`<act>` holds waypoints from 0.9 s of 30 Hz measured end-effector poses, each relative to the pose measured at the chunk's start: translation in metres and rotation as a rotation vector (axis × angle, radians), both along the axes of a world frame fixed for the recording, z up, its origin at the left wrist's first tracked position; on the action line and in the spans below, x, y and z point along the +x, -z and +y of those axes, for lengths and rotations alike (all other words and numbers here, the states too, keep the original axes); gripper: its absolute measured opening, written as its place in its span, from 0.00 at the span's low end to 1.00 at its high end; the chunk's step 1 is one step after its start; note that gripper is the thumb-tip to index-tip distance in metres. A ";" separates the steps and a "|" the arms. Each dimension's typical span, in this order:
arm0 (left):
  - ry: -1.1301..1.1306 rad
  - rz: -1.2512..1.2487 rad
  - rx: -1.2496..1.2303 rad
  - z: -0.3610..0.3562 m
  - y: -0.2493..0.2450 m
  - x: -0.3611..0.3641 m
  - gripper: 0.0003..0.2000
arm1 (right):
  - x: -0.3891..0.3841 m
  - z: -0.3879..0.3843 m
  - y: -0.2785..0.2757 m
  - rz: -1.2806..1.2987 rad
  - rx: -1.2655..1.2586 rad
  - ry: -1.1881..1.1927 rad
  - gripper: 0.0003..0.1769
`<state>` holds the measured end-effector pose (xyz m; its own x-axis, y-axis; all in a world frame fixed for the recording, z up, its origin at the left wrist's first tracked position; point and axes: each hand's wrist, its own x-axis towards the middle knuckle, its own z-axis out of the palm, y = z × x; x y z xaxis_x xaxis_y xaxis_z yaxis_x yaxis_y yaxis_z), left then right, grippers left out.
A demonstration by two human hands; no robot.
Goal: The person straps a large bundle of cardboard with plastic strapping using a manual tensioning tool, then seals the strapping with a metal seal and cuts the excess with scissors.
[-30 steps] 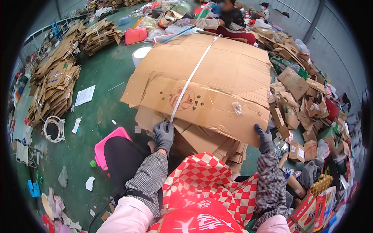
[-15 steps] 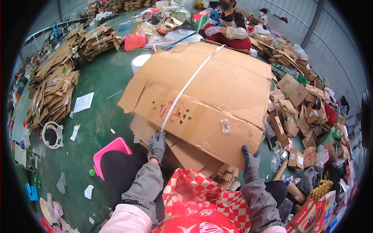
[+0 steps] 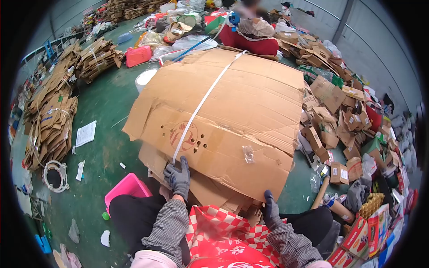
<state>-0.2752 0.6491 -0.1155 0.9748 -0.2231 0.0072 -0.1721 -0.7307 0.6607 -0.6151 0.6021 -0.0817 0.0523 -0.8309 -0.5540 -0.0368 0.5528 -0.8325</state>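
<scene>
1. Lining the left of the frame, cardboard bundles (image 3: 51,129) are piled on the green floor (image 3: 105,114), and a white ring (image 3: 56,176) is seen below them.
2. Towards the centre, the floor is littered with scraps; a paper sheet (image 3: 86,133) is laid flat, and a pink plastic container (image 3: 127,190) is partly hidden by a black-clad knee (image 3: 134,216).
3. In the upper left of centre, a white bucket (image 3: 145,79) is placed just beside the cardboard stack.
4. At lower centre, the gloved left hand (image 3: 178,177) is held at the stack's near edge, thumb raised, other fingers curled by the strap's end; whether it is pinched cannot be told.
5. The middle is filled by the cardboard stack (image 3: 241,102); its top sheet is creased, printed in red and pierced with holes, and is crossed by a white strap (image 3: 208,96).
6. At upper centre, a person (image 3: 254,42) is seen beyond it.
7. The gloved right hand (image 3: 271,212) is set against the stack's lower right corner, one digit raised; the other fingers' state cannot be told.
8. On the right, loose boxes (image 3: 330,116) are heaped below a grey wall (image 3: 384,49).
</scene>
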 end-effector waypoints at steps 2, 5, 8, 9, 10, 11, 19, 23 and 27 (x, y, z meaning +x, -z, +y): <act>-0.122 -0.101 0.073 -0.013 0.002 -0.006 0.35 | 0.012 0.010 -0.013 -0.020 -0.040 -0.053 0.31; -0.043 -0.112 0.073 -0.009 -0.003 0.000 0.35 | 0.027 0.052 0.012 0.588 -0.688 -0.521 0.42; -0.008 -0.149 0.123 -0.008 0.008 0.031 0.39 | 0.075 0.115 0.049 0.705 -0.636 -0.528 0.53; 0.018 -0.140 0.140 -0.006 0.014 0.049 0.40 | 0.093 0.121 0.048 0.720 -0.613 -0.511 0.54; 0.046 -0.132 0.161 -0.003 0.018 0.066 0.40 | 0.109 0.126 0.043 0.732 -0.585 -0.494 0.55; 0.091 -0.095 0.180 -0.001 0.020 0.088 0.41 | 0.122 0.129 0.030 0.734 -0.567 -0.471 0.55; 0.646 -0.359 -0.193 -0.005 -0.098 0.053 0.35 | 0.206 0.150 -0.010 0.565 -0.279 -0.878 0.57; 1.133 -0.298 -0.077 0.030 -0.169 -0.067 0.39 | 0.224 0.146 -0.014 0.341 -0.326 -0.986 0.45; 1.021 -0.500 0.327 0.053 -0.152 -0.099 0.48 | 0.126 0.057 -0.080 -0.098 -0.518 -1.369 0.27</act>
